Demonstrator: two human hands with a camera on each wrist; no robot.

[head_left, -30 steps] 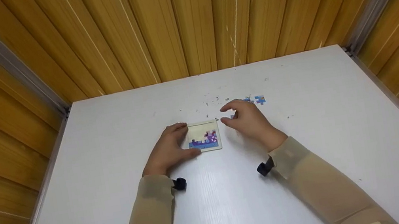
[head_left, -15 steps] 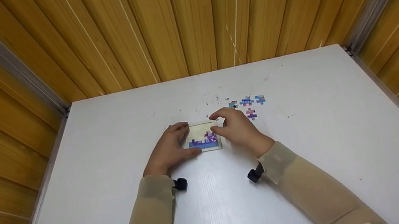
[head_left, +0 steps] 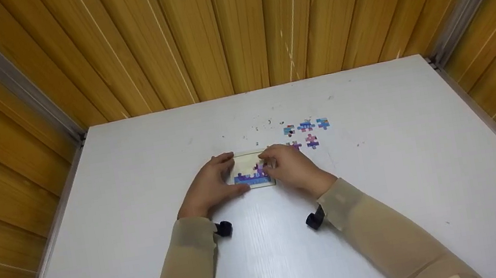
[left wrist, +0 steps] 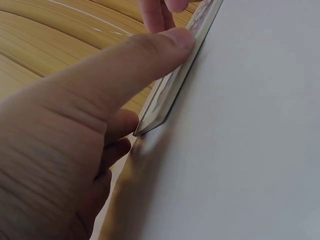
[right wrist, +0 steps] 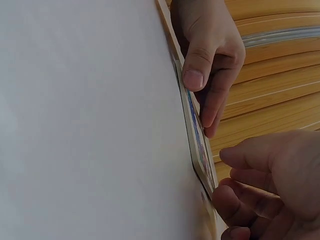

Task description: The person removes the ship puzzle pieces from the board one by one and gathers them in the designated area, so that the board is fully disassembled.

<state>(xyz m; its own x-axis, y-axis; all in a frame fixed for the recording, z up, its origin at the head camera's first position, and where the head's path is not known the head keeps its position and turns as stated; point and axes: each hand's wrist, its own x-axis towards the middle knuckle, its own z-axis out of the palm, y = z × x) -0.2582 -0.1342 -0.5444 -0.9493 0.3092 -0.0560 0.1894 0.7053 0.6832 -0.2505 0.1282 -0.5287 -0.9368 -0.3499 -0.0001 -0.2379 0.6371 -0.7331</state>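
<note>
A small pale puzzle tray lies on the white table, its lower part filled with blue and purple pieces and a pink-purple patch at the right. My left hand grips the tray's left side, thumb on the near edge and fingers at the far edge; the left wrist view shows the thumb over the rim. Over the tray's right side is my right hand, its thumb and index fingertip apart. In the right wrist view its fingers are loosely bent by the tray's corner, with no piece visible between them.
Several loose jigsaw pieces lie beyond and right of the tray, one of them partly behind the right hand. Tiny dark crumbs are scattered on the white table. Wood-patterned panels enclose the table's back and sides.
My right hand has moved left and down from beside the tray onto its right part, uncovering loose pieces behind it. The left hand and tray stay in place.
</note>
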